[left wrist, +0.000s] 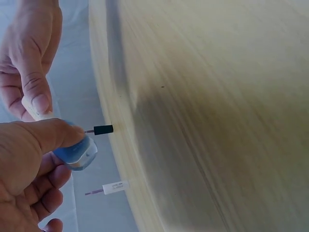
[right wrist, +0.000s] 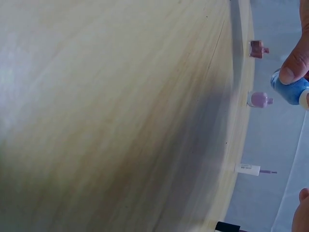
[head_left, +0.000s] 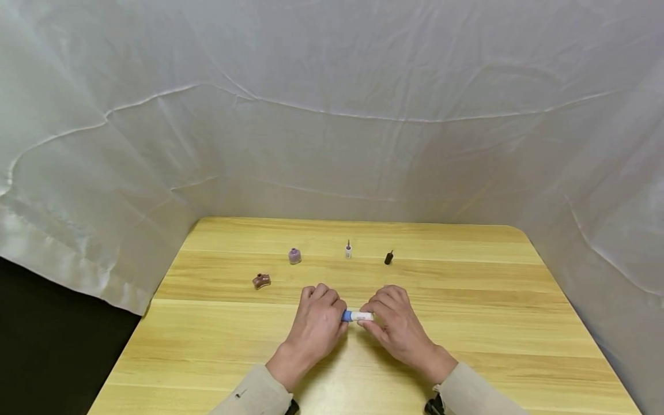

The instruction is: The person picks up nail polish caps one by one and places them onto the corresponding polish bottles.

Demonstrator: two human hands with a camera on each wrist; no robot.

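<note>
Both hands meet over the near middle of the table around a blue nail polish bottle [head_left: 346,316] with a white cap [head_left: 362,316], held sideways. My left hand [head_left: 319,323] grips the glass; in the left wrist view its thumb lies across the blue bottle [left wrist: 79,153]. The white cap's far end is pinched between thumb and fingers of my right hand [head_left: 396,325]. Cap and bottle appear joined. In the right wrist view the blue bottle [right wrist: 289,92] shows at the right edge, and most of the right hand is out of frame.
Beyond the hands stand an uncapped purple polish bottle [head_left: 294,256] and an uncapped brownish-pink one [head_left: 261,281]. A white brush cap [head_left: 348,252] and a black brush cap [head_left: 388,259] stand with brushes pointing up. Pale cloth [head_left: 332,150] hangs behind the wooden table [head_left: 493,323].
</note>
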